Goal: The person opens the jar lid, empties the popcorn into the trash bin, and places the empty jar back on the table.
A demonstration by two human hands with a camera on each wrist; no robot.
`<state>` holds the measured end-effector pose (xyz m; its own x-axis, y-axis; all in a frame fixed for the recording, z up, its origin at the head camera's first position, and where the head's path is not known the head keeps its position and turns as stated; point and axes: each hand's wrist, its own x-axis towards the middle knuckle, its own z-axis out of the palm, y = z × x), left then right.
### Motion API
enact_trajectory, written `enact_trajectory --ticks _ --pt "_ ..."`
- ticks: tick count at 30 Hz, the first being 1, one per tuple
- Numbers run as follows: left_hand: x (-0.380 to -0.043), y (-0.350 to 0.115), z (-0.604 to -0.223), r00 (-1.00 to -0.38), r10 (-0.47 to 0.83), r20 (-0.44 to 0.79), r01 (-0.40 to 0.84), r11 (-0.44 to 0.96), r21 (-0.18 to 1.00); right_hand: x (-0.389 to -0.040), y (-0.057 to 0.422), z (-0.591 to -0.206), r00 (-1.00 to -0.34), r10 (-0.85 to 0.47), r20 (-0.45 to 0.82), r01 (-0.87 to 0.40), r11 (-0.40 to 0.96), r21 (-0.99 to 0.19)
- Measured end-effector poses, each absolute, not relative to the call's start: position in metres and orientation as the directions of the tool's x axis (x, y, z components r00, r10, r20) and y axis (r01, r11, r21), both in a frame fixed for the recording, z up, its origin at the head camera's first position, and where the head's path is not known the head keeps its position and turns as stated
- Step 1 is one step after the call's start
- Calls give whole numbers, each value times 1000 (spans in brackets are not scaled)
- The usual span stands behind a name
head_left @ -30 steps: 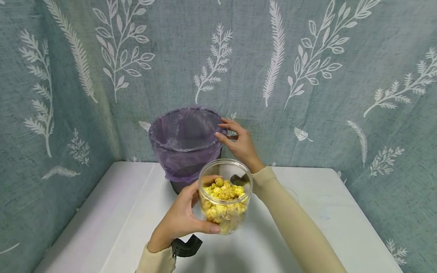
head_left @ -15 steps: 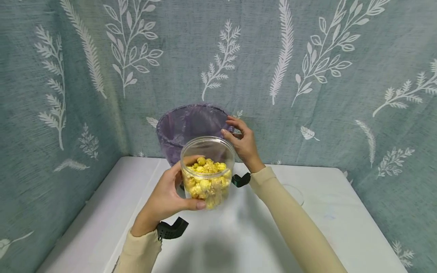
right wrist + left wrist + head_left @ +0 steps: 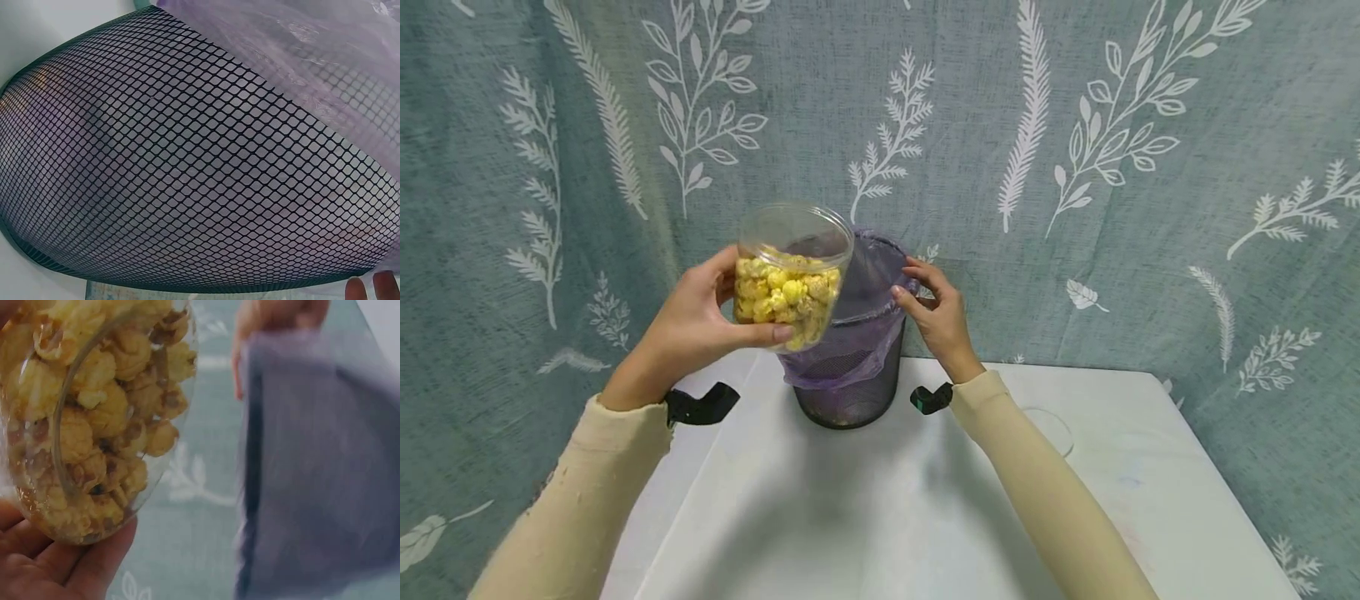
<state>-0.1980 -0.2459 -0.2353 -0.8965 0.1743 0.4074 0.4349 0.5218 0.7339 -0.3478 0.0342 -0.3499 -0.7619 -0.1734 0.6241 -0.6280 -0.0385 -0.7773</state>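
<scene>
Gripping a popcorn jar (image 3: 793, 265), the left hand (image 3: 694, 312) is hovering; rightward, the right hand (image 3: 942, 315) is touching a lined bin (image 3: 859, 358), grip unclear.

White table (image 3: 850, 533) bearing a mesh bin (image 3: 850, 407).
The bin stands upright; a clear round object (image 3: 1054, 427) lies to its right.

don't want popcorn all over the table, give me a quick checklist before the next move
1. Left grip curled round jar: ok.
2. Popcorn inside jar: ok, none seen spilled.
3. Bin standing on table: ok.
4. Liner over the bin's rim: ok, folded down outside.
5. Right grip steadying bin: cannot tell; it is at the rim, firmness unclear.
6. Jar centred over bin: cannot tell; it hides part of the bin in the head view.
</scene>
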Motion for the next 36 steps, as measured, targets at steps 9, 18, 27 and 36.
enact_trajectory --ticks 9,18,27,36 --pt "-241 -256 -213 -924 109 365 328 714 619 -332 38 -342 -781 -161 603 -603 -58 -796" --pt "-276 -250 -214 -902 185 390 360 820 444 -348 34 -357 -791 -161 590 -590 -55 -806" --pt "-290 -239 -211 -887 277 369 393 873 289 -348 34 -355 -795 -166 584 -582 -66 -810" --pt "-291 -229 -205 -877 326 353 404 899 172 -348 34 -351 -781 -167 601 -598 -76 -798"
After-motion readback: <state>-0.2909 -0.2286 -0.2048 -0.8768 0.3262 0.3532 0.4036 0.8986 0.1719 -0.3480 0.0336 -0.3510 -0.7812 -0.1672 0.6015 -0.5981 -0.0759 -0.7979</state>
